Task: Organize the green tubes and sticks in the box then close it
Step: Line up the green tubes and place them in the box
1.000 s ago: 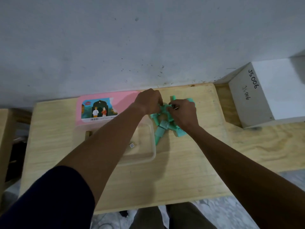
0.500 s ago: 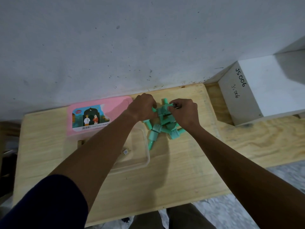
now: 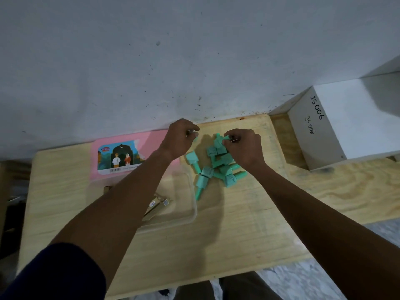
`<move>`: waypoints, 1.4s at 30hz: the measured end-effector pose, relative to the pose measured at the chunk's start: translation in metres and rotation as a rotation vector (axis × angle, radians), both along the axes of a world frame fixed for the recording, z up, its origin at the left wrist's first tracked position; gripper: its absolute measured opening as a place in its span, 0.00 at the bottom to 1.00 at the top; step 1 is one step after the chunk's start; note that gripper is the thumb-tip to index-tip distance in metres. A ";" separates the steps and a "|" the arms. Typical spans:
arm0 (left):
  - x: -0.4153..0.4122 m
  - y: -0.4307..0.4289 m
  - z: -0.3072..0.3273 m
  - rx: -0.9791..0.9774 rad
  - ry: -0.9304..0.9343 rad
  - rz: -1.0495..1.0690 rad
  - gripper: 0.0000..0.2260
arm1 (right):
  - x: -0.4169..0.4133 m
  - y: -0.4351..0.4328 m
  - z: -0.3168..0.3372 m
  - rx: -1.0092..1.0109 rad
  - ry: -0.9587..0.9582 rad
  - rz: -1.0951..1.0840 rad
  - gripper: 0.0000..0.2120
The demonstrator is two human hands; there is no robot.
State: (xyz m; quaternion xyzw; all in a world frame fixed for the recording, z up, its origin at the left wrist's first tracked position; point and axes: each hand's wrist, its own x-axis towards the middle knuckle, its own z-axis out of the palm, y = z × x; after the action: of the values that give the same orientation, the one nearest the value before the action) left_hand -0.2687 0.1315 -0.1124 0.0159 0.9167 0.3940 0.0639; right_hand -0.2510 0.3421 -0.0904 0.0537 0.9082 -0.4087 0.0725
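Several mint-green tubes [image 3: 216, 165] lie in a loose pile on the wooden table [image 3: 238, 224], just right of the clear plastic box [image 3: 193, 195]. My right hand [image 3: 244, 148] pinches the top green tube [image 3: 218, 140] at the far end of the pile. My left hand [image 3: 180, 137] hovers left of the pile with its fingers pinched together; whether it holds anything is unclear. A few pale sticks [image 3: 158, 203] lie inside the box, partly hidden by my left forearm. The pink lid [image 3: 138, 152] with a picture label lies flat behind the box.
A white box [image 3: 346, 124] marked JS006 stands at the right, on a lower wooden surface. A grey wall runs along the table's far edge. My knees show below the near table edge.
My left hand has drawn back to the left, away from the pile. My right hand stays on the top tube. The camera has shifted slightly.
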 end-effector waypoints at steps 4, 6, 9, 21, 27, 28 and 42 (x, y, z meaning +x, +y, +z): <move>0.009 -0.017 0.027 0.257 -0.082 0.154 0.08 | 0.003 -0.005 0.020 -0.065 0.004 0.040 0.08; 0.020 -0.027 0.052 0.444 -0.102 0.200 0.09 | 0.009 -0.009 0.036 -0.091 0.024 0.072 0.07; 0.042 -0.044 0.085 0.509 -0.056 0.200 0.09 | 0.021 -0.016 0.059 -0.159 0.031 0.138 0.07; 0.138 -0.065 0.063 0.072 -0.001 0.141 0.16 | 0.067 -0.064 0.055 0.042 0.070 0.627 0.08; 0.146 -0.052 0.028 -0.058 0.095 0.122 0.13 | 0.069 -0.081 0.028 0.401 0.271 0.800 0.10; 0.146 -0.050 0.026 -0.087 0.104 0.146 0.12 | 0.068 -0.081 0.026 0.450 0.313 0.816 0.10; 0.140 -0.036 0.015 -0.035 0.144 0.226 0.08 | 0.064 -0.091 0.019 0.606 0.270 0.767 0.09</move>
State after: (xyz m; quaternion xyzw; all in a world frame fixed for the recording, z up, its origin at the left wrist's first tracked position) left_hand -0.1286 0.0960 -0.0976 -0.0603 0.9217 0.3804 -0.0463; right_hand -0.1872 0.2511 -0.0712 -0.3183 0.9417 -0.0740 0.0802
